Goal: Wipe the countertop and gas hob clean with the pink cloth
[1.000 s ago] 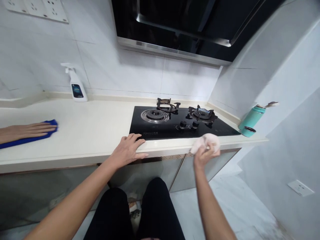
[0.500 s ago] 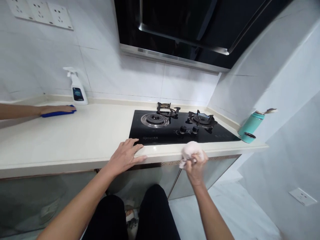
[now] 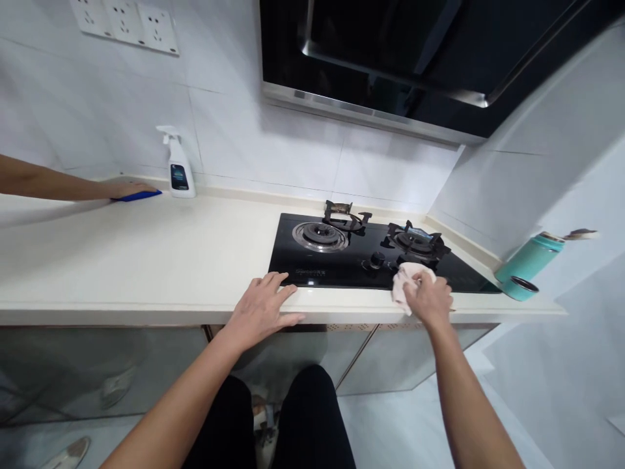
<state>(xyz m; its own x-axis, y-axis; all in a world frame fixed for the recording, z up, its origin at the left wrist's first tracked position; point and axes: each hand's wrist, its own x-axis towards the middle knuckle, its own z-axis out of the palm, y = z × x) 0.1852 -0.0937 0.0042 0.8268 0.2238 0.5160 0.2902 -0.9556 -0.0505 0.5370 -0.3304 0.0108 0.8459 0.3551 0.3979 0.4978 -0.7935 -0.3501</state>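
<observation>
My right hand (image 3: 430, 299) grips a pale pink cloth (image 3: 407, 280), which lies over the front edge of the black gas stove (image 3: 332, 273) beside a control knob (image 3: 377, 260). Fingers apart, my left hand (image 3: 263, 303) rests on the counter's front edge at the stove's near left corner and holds nothing. The left burner (image 3: 319, 236) is bare of its pan support (image 3: 346, 216), which stands behind it near the wall. On the right burner another pan support (image 3: 416, 242) is in place.
At the far left a co-worker's hand (image 3: 120, 189) presses a blue cloth (image 3: 141, 195) on the counter (image 3: 146, 260). Nearby stands a white spray bottle (image 3: 180, 169). A teal container (image 3: 532, 257) and a teal cup (image 3: 520, 288) sit at the right end. The range hood (image 3: 371, 111) hangs overhead.
My right hand has carried the pink cloth up from the counter's front edge onto the stove's front edge. The co-worker's hand has moved the blue cloth back towards the wall. The view has shifted left.
</observation>
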